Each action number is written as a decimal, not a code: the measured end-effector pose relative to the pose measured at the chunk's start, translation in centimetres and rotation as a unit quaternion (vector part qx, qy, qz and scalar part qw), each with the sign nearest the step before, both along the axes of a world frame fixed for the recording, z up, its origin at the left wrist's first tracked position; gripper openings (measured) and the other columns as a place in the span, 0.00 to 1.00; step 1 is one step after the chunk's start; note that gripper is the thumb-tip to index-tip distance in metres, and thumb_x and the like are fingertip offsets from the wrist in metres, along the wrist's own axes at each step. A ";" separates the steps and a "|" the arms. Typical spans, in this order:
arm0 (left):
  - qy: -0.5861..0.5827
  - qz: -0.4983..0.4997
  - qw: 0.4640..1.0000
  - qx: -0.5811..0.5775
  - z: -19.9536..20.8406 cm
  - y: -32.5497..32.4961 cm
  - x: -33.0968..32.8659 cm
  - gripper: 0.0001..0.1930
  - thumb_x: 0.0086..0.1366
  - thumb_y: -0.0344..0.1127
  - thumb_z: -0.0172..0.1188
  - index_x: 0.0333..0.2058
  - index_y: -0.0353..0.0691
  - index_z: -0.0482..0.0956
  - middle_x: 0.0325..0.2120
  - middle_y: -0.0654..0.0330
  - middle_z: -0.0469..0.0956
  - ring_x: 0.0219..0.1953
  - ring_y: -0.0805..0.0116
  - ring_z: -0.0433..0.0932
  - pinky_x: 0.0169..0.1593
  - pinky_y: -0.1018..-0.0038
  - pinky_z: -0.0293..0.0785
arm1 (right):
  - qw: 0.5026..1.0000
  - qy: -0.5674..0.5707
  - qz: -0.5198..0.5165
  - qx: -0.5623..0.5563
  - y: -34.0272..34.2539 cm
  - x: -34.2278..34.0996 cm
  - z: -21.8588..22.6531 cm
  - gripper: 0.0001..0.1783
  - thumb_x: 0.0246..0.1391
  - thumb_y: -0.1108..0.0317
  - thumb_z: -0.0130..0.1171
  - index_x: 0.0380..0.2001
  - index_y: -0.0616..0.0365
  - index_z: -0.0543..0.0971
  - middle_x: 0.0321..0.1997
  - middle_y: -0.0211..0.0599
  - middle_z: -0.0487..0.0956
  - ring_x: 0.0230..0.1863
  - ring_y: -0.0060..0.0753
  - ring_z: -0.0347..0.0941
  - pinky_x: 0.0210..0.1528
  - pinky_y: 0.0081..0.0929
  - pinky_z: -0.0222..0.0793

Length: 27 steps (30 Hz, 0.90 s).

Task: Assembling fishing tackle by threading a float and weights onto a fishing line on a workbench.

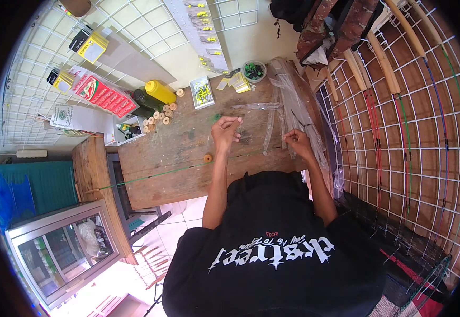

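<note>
My left hand is raised over the wooden table, its fingers curled with thumb and fingertips together. Whatever it pinches is too small to make out. To the right, my right hand also pinches, fingers bent toward the left hand. A faint thin clear line seems to stretch between the two hands. Below them a green cord crosses the table from a wooden piece at the left. A round orange-brown wooden bead lies near that cord, left of my left forearm.
Wooden spools, a yellow bottle, a white tray of yellow-green pieces and a tub stand at the back. Clear plastic strips cover the right side. A white wire grid with hanging cords rises at the right.
</note>
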<state>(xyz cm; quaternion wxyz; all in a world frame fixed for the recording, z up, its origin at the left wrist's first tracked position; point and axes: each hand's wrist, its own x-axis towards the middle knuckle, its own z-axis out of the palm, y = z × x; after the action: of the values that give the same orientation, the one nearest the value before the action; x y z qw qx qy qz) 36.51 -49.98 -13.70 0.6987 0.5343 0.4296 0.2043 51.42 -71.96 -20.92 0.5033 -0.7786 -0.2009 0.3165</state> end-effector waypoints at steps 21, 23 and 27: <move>-0.036 -0.153 0.988 0.016 5.8 -2.2 2.8 0.12 0.59 0.35 0.66 0.37 0.34 0.78 0.31 0.58 0.81 0.24 0.71 0.81 0.23 0.81 0.74 | 0.970 0.121 0.130 0.165 4.8 -2.7 8.0 0.11 0.59 0.68 0.56 0.43 0.61 0.75 0.35 0.28 0.77 0.38 0.19 0.71 0.41 0.20 0.65; -0.039 -0.151 0.988 0.024 5.7 -1.7 2.5 0.11 0.59 0.35 0.66 0.37 0.35 0.79 0.31 0.59 0.82 0.25 0.70 0.82 0.25 0.81 0.75 | 0.974 0.126 0.131 0.137 5.0 -2.6 7.9 0.09 0.60 0.67 0.56 0.40 0.61 0.76 0.33 0.25 0.77 0.35 0.15 0.69 0.38 0.18 0.64; -0.038 -0.153 0.986 0.046 6.6 -1.5 2.4 0.10 0.59 0.34 0.66 0.36 0.35 0.79 0.31 0.59 0.82 0.27 0.69 0.82 0.30 0.80 0.76 | 0.969 0.086 0.098 0.211 4.9 -2.8 7.0 0.07 0.60 0.68 0.56 0.36 0.61 0.77 0.33 0.24 0.77 0.36 0.14 0.69 0.40 0.17 0.64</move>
<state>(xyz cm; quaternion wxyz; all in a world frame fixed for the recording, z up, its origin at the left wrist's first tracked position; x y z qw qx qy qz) 38.86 -51.52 -7.13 0.7124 0.6172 0.3056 0.1346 48.60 -67.03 -13.88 0.6378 -0.6012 -0.2944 0.3810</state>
